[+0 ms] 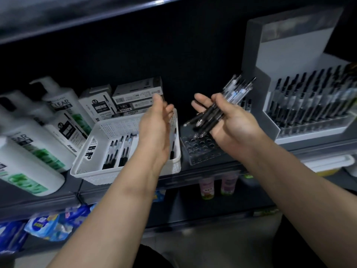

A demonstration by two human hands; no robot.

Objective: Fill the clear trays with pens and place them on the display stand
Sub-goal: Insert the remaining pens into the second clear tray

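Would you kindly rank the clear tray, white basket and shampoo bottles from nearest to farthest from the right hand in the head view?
1. clear tray, just below the right hand, which holds pens.
2. white basket, further left.
3. shampoo bottles, far left.

Dark shelf point(202, 172) with shampoo bottles point(29, 151), pen boxes point(135, 93), white basket point(92, 144), clear tray point(201, 149) and display stand point(258, 89)

Pen bundle point(214, 113): black grips, clear barrels, lying across the right hand point(231, 122) palm with the thumb over them, tips pointing down-left, held above the clear tray point(202, 151). Tray is an acrylic block with rows of round holes, visible holes empty, flat on the shelf. Loose pens point(117, 151) lie in the white basket point(119, 126) to its left. Display stand point(286, 49) sits to its right, grey-white; stand pens point(313, 103) upright in packed rows.
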